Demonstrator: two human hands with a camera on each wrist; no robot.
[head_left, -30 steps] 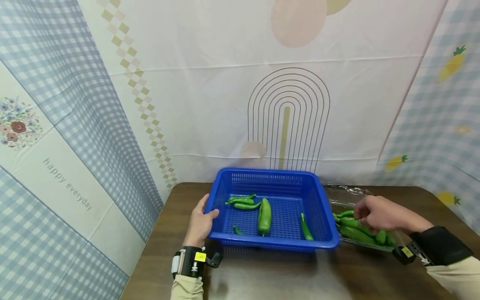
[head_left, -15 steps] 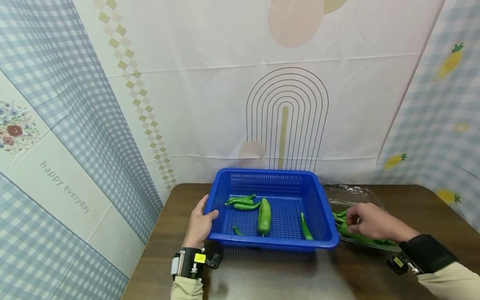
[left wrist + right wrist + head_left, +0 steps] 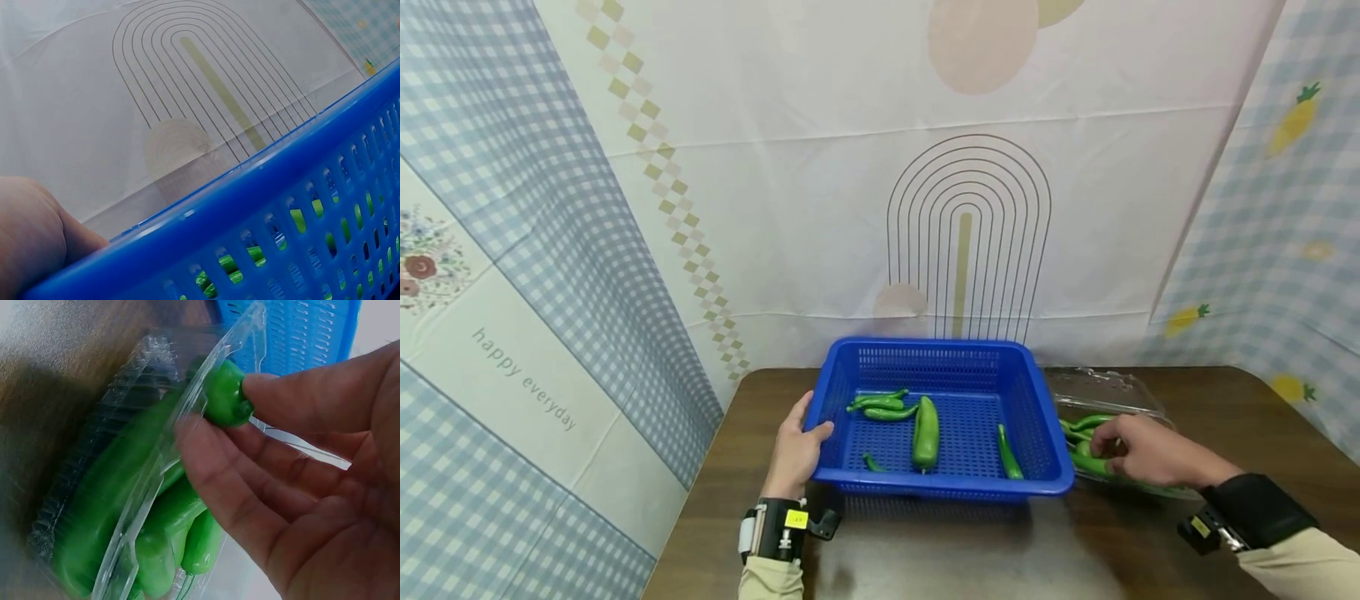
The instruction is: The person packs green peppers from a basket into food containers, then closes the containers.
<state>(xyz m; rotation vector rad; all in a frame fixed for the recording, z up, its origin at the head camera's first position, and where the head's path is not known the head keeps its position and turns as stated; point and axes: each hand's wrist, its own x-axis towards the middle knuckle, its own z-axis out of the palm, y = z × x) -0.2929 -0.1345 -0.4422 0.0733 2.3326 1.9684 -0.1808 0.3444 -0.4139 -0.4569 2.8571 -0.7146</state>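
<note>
My left hand (image 3: pixel 795 454) grips the left rim of a blue plastic basket (image 3: pixel 940 483), thumb over the edge. Inside the basket lie several small green peppers (image 3: pixel 883 403), a large green pepper (image 3: pixel 927 437) near the middle and a slim one (image 3: pixel 1009 454) at the right. My right hand (image 3: pixel 1138 450) reaches into a clear plastic box (image 3: pixel 144 506) to the basket's right. There its thumb and fingers pinch the end of a green pepper (image 3: pixel 226 394). Other green peppers (image 3: pixel 169 515) fill the box around it.
The clear box's lid (image 3: pixel 1097 387) stands folded back behind the peppers. Basket and box sit side by side on a dark wooden table (image 3: pixel 947 558). A white patterned cloth (image 3: pixel 790 233) hangs right behind, with checked cloth (image 3: pixel 587 250) at the left.
My right hand has moved left and lower into the clear box, and its thumb and fingers have come together on a green pepper. The left hand stays on the basket rim.
</note>
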